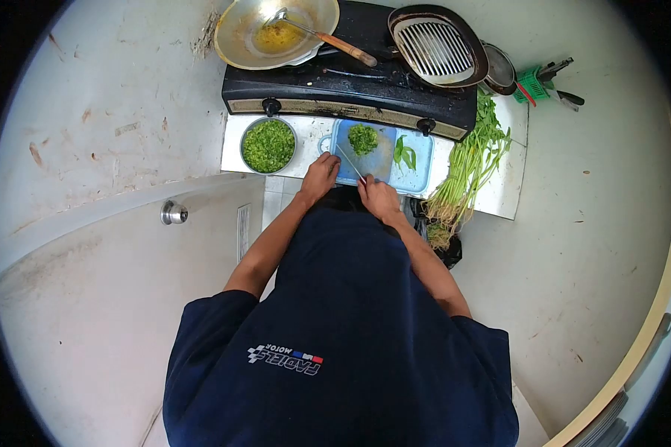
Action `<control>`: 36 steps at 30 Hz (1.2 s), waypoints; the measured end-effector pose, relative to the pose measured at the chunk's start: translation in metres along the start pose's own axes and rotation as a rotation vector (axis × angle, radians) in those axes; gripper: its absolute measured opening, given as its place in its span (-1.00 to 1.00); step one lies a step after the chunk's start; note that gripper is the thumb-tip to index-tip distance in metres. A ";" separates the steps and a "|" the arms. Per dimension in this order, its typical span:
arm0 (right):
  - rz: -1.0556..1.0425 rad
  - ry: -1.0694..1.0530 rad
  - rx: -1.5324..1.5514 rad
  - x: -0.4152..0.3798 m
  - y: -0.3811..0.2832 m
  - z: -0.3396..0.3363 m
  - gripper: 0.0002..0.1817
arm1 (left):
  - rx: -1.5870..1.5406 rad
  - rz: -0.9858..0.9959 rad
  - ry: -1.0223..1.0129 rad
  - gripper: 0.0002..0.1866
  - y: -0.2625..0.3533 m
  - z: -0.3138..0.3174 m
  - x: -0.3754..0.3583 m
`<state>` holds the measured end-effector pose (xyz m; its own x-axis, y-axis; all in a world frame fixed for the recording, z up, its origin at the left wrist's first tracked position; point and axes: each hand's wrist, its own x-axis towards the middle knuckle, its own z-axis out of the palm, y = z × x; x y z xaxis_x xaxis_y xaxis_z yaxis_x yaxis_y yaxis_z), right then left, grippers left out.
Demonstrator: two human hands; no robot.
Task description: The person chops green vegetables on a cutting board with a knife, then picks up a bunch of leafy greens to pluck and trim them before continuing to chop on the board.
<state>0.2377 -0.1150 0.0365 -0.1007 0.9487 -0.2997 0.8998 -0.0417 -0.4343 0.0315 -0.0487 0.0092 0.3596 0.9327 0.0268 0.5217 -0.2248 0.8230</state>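
My right hand (380,198) is closed around the handle of a knife (351,163), whose blade slants up and left across a blue cutting board (423,170). At the board's left edge, near its loop handle, my left hand (320,177) has its fingers bent and pressed together over the rim. A small heap of chopped greens (362,138) lies on the board just beyond the blade. Some loose green leaves (405,153) rest on its right part. Left of the board stands a round bowl (244,154) full of finely chopped greens (269,145).
Behind the board is a black gas stove (350,88) with a wok (231,37), a wooden-handled ladle (347,49) and a grill pan (436,48). Long-stemmed greens with roots (470,160) hang over the counter's right side. A green basket (531,83) holds utensils.
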 end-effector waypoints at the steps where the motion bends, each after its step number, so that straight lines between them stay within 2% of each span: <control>1: -0.005 -0.006 0.002 -0.001 0.001 0.002 -0.57 | 0.005 0.004 -0.005 -0.88 0.000 0.001 0.002; 10: 0.005 -0.053 0.000 -0.003 0.006 0.006 -0.53 | 0.050 0.032 -0.022 -0.87 0.002 0.009 0.014; 31: -0.019 0.047 0.036 0.006 0.016 0.017 -0.54 | 0.039 0.039 -0.063 -0.86 0.003 0.009 0.022; 36: -0.040 -0.013 -0.006 0.005 0.016 0.015 -0.53 | 0.070 0.040 -0.072 -0.86 0.000 0.010 0.022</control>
<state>0.2448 -0.1155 0.0150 -0.1417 0.9456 -0.2929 0.8973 -0.0023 -0.4414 0.0473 -0.0309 0.0036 0.4343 0.9006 0.0160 0.5578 -0.2828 0.7803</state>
